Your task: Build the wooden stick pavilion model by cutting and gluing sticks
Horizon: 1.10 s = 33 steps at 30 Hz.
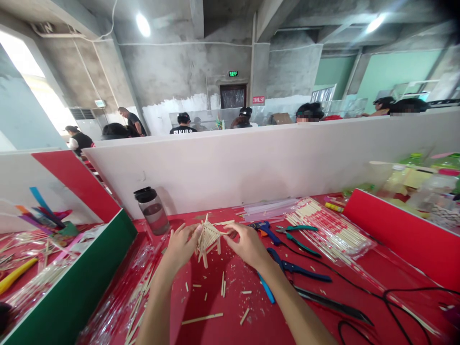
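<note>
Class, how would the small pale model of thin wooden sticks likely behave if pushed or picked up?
The model is probably light, being small and built from thin sticks. Its slender legs, protruding below, might snap or come loose if pushed hard. Its straight sticks suggest stiffness, not floppiness.

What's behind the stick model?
Behind the stick model, which sits between the left hand and right hand: what looks like a pale stick, red tabletop, then the white partition. Directly behind its sticks: covered, can't tell.
</note>
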Each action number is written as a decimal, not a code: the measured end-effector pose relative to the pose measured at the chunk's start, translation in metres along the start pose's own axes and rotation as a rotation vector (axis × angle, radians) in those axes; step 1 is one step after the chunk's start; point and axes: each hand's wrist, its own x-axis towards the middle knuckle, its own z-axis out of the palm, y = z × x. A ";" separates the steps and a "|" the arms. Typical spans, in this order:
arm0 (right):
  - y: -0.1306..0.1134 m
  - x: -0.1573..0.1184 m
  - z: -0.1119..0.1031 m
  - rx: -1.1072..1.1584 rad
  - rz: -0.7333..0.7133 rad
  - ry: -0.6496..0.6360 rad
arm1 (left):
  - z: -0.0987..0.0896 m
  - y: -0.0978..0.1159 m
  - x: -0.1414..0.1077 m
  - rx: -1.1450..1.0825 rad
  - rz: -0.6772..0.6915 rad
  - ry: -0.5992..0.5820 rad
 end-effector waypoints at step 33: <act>-0.013 -0.005 0.003 0.114 0.037 -0.250 | 0.000 -0.026 0.005 -0.278 0.084 0.086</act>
